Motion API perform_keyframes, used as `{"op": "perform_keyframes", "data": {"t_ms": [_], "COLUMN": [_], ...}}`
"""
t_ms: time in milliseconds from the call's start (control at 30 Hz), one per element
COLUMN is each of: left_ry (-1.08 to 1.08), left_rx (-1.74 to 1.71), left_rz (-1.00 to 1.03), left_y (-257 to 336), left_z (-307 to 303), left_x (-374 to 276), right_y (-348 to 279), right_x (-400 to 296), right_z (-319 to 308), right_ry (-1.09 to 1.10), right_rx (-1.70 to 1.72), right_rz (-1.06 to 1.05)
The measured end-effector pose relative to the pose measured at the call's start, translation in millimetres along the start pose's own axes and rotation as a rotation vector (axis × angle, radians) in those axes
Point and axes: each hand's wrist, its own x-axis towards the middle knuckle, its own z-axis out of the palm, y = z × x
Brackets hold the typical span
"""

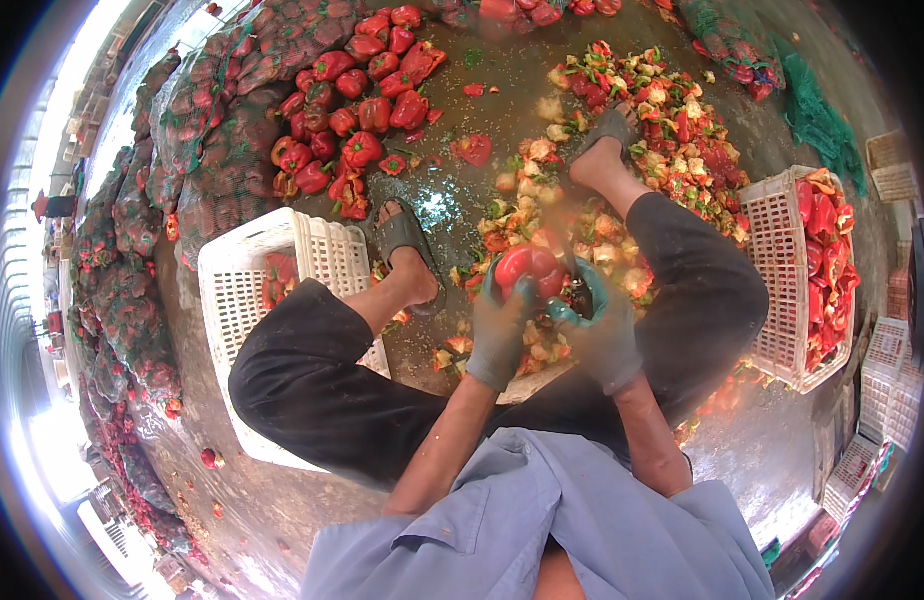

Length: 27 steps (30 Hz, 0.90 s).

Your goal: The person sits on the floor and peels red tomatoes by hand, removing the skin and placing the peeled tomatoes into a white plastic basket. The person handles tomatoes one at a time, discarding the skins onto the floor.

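Observation:
A red bell pepper is held between my knees by my gloved left hand, whose fingers wrap its left and lower side. My gloved right hand is just right of the pepper, curled around a dark tool whose kind I cannot tell. Below both hands lie pepper cores with seeds and green stems, strewn over the wet floor. Whole red bell peppers are heaped beyond my left foot.
A white plastic crate with some red pepper pieces stands by my left leg. Another white crate, full of red peppers, is at the right. Mesh sacks of peppers are piled at the left, and green netting lies at upper right.

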Motion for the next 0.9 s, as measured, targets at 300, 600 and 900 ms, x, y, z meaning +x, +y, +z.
{"op": "perform_keyframes", "data": {"t_ms": [300,600,900], "left_ry": [-0.005,0.066,0.077], "left_rx": [0.217,0.373,0.611], "left_rz": [0.026,0.084,0.242], "left_y": [6.1,1.7,9.3], "left_z": [-8.3,-3.8,3.8], "left_x": [6.6,5.1,3.2], "right_y": [-9.0,-10.0,18.0], "right_x": [-16.7,-15.3,-7.7], "right_z": [-12.5,-5.2,2.2], "right_ry": [-0.166,-0.315,-0.378], "right_rx": [-0.159,-0.405,-0.324], "right_rz": [0.048,0.202,0.282]}}
